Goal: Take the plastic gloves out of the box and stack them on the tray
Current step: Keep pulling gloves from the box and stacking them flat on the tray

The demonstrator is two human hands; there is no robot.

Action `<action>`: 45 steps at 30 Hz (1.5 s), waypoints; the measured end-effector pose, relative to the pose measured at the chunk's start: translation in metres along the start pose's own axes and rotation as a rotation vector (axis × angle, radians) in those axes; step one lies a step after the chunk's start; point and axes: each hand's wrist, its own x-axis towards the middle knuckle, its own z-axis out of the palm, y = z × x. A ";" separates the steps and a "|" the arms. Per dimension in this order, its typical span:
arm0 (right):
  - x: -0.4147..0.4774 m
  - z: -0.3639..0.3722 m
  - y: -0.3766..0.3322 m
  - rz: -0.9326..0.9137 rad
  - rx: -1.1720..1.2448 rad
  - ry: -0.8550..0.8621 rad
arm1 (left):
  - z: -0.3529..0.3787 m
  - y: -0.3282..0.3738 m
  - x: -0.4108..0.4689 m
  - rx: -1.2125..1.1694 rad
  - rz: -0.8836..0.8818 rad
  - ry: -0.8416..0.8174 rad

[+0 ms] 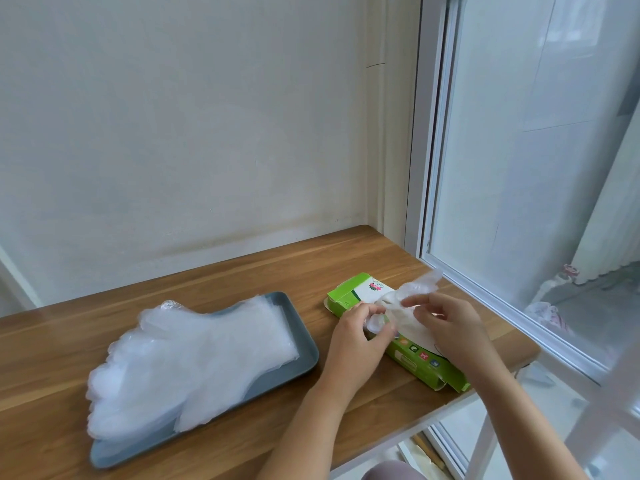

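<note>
We see: box (405, 344) bright green, white top panel, small red logo; gloves (194, 355) clear, milky white; tray (304, 362) slate blue-grey; desk (242, 271) warm brown, wood grain; wall (173, 116) cream.

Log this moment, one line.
glove: partly out of box | left hand: pinches it | right hand: pinches it | tray: glove stack

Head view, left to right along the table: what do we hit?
Stack of plastic gloves on the grey tray → left hand → right hand → window frame. The green box and the glove both hands pinch overlap the hands, so left out.
</note>
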 end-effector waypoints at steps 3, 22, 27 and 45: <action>-0.004 0.000 -0.002 -0.065 0.018 -0.085 | -0.002 0.000 0.001 -0.108 -0.053 0.003; 0.011 0.009 0.007 -0.128 0.175 0.368 | -0.005 -0.001 0.003 -0.206 -0.124 0.152; -0.002 0.008 -0.004 -0.481 -0.293 0.082 | -0.008 0.006 0.003 -0.320 -0.155 0.143; 0.029 0.006 -0.057 -0.253 -0.412 0.052 | 0.010 -0.002 0.006 0.040 -0.085 0.003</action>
